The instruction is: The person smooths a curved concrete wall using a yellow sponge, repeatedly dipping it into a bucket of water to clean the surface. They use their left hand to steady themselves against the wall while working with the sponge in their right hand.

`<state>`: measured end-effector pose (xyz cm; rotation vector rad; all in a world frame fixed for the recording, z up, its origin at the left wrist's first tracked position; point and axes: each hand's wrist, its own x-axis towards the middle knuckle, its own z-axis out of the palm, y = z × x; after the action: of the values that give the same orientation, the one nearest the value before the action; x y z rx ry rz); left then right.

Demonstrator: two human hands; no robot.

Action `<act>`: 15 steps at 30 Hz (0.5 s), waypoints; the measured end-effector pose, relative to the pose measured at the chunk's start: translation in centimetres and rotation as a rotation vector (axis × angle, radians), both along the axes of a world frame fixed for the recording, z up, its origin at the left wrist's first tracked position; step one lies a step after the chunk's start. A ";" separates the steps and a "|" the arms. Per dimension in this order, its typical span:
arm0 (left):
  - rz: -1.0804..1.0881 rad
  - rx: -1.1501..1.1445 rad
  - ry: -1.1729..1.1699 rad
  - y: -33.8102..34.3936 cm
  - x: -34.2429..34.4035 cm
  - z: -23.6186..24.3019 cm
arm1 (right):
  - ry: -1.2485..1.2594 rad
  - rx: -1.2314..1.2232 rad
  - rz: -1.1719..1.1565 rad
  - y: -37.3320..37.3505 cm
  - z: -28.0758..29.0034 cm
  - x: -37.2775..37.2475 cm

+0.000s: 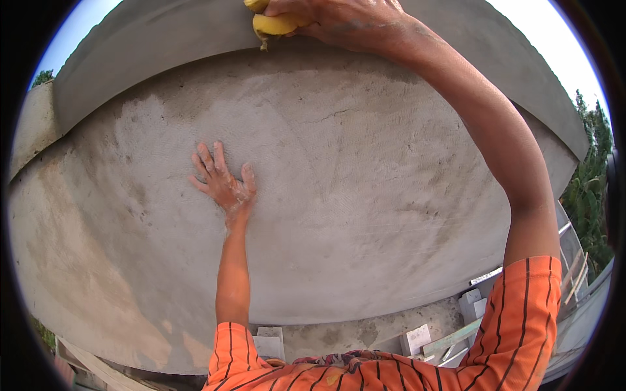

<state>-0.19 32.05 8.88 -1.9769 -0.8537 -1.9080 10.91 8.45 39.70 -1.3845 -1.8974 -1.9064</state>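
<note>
My left hand [225, 179], dusted with pale residue, lies spread against the grey plastered wall [339, 182], left of centre. High at the top, my right hand [332, 23] grips a crumpled yellow piece [274, 25], apparently a sponge, against the smooth grey overhanging band [163, 29] above the wall. The wall has darker patches and a fine crack toward the upper middle.
Pale blocks [414, 339] and a long board [456, 335] lie on a concrete surface [352, 332] at the wall's foot. More boards and rails [570, 274] are at lower right. Trees [587, 176] stand beyond the right edge, with sky above.
</note>
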 end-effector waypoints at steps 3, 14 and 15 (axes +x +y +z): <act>0.027 -0.029 -0.005 -0.2 -0.4 -0.5 | 0.123 0.024 -0.098 -4.6 -1.6 4.3; 0.021 -0.027 0.023 -0.3 0.3 -0.1 | 0.031 0.032 -0.053 -2.7 1.3 2.0; 0.030 -0.032 0.017 -0.1 -0.2 -0.3 | -0.002 -0.005 -0.029 -3.0 0.7 3.2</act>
<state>-0.43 31.92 8.62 -1.9844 -0.9097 -1.8702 14.07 5.40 40.35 -1.4205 -1.8943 -1.9177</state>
